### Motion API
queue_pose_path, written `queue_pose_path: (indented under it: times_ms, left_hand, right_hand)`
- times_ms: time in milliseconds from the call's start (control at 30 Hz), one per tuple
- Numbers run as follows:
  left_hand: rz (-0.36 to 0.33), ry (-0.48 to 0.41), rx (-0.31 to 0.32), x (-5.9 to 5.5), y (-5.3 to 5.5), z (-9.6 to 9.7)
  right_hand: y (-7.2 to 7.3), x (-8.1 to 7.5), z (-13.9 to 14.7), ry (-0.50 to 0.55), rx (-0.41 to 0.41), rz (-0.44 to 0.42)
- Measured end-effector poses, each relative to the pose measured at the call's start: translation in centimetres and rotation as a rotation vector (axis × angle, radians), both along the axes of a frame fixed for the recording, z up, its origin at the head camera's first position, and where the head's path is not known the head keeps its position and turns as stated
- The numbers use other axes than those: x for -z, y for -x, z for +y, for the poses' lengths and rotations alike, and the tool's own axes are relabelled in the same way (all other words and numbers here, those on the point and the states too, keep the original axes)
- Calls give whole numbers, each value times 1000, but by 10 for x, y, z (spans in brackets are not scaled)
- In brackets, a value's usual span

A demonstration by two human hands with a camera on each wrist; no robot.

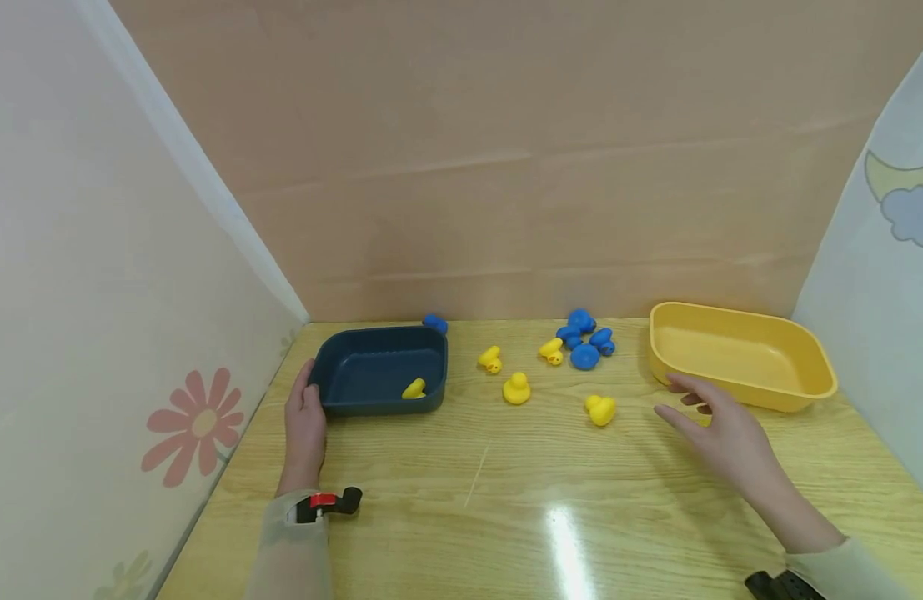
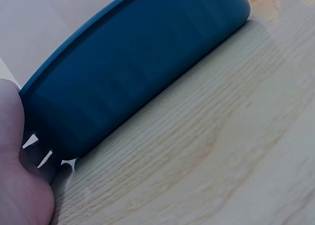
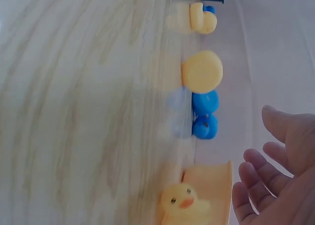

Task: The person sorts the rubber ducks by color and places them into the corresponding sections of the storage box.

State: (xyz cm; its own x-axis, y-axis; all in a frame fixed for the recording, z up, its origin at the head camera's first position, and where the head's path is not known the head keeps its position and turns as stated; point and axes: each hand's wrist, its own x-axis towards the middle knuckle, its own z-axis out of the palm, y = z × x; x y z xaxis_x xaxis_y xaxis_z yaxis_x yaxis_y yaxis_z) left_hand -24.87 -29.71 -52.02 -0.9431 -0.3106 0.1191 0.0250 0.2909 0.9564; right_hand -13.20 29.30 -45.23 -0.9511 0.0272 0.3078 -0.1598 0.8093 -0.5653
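My left hand rests against the left end of a dark blue basin, its fingers along the outer wall; the left wrist view shows the basin's side standing on the table. Inside that basin lies a yellow rubber duck. My right hand hovers with relaxed, spread fingers in front of a yellow basin, holding nothing. Beneath it a yellow duck is mostly hidden in the head view; the right wrist view shows a yellow duck facing the camera. Another yellow duck sits left of the hand.
Between the basins are more yellow ducks: one upright, one tipped over and one beside a cluster of blue ducks. A blue duck lies behind the dark basin. A brown paper wall closes the back.
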Motion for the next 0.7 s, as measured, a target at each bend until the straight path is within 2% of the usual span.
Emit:
queue_pose_path:
  times_ms: [300,700]
  left_hand:
    - [-9,-16,2,0,-1,-2]
    - [-10,-30,10,1,0,-1]
  right_hand:
    - [-10,11,32,-25,-2,13]
    - [-18,27,59,65,-54,-110]
